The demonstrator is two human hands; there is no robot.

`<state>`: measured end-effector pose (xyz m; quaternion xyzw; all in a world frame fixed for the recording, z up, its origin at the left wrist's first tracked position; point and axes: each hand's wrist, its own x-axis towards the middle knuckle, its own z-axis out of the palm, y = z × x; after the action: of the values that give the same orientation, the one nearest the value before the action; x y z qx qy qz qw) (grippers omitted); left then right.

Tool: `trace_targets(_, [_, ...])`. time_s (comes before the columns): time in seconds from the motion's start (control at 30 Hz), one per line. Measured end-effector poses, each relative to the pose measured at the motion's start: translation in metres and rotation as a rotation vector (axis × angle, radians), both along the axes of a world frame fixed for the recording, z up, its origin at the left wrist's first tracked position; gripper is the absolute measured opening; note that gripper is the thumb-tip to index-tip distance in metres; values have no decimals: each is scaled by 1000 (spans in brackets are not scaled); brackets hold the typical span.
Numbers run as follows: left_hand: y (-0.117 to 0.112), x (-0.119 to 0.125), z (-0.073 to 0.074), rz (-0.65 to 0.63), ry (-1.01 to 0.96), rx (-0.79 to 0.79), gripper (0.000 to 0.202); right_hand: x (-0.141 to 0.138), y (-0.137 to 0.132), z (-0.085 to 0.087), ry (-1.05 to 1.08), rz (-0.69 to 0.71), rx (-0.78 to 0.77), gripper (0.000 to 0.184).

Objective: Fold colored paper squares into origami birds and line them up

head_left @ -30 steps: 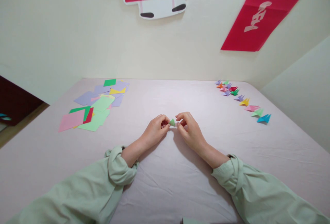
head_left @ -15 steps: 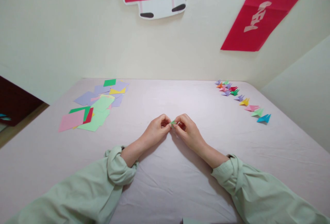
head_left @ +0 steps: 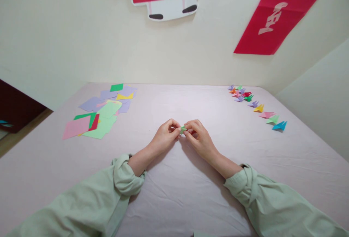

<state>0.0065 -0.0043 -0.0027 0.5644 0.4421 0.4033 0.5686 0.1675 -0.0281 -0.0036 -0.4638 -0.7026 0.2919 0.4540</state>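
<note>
Both my hands pinch one small green fold (head_left: 182, 129): left hand (head_left: 165, 137) steadies it, right hand (head_left: 198, 137) works the crease. Sheets (head_left: 102, 111) sit left and done pieces (head_left: 256, 106) right, both within reach.

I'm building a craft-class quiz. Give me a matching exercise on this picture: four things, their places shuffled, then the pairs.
1. small light-green folded paper piece
2. pile of flat coloured paper squares
3. row of small folded coloured paper shapes
4. red paper banner with white lettering

A. on the cream wall
B. pinched between left hand and right hand
C. far left on the pink-covered table
D. far right on the table

Pairs: 1-B, 2-C, 3-D, 4-A
</note>
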Motion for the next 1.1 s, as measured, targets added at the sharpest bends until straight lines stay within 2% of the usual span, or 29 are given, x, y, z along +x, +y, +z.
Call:
trace_targets(0.17, [-2, 1, 4, -4, -11, -73, 18, 1, -1, 0, -14, 22, 16, 18])
trace_targets(0.4, [0, -2, 1, -24, 46, 22, 18, 3, 0, -3, -26, 16, 65, 13])
trace_targets(0.57, [3, -3, -2, -71, 35, 153, 17, 2, 1, -6, -21, 44, 39, 21])
trace_targets(0.73, [3, -2, -3, -53, -26, 57, 21, 2, 0, -2, -26, 109, 42, 21])
trace_targets(0.87, [1, -1, -2, -4, -24, -17, 21, 3, -1, -1, -43, 13, 50, 16])
trace_targets(1.1, [-3, 0, -1, -46, -35, -27, 22, 4, 0, -3, -134, -72, 66, 15])
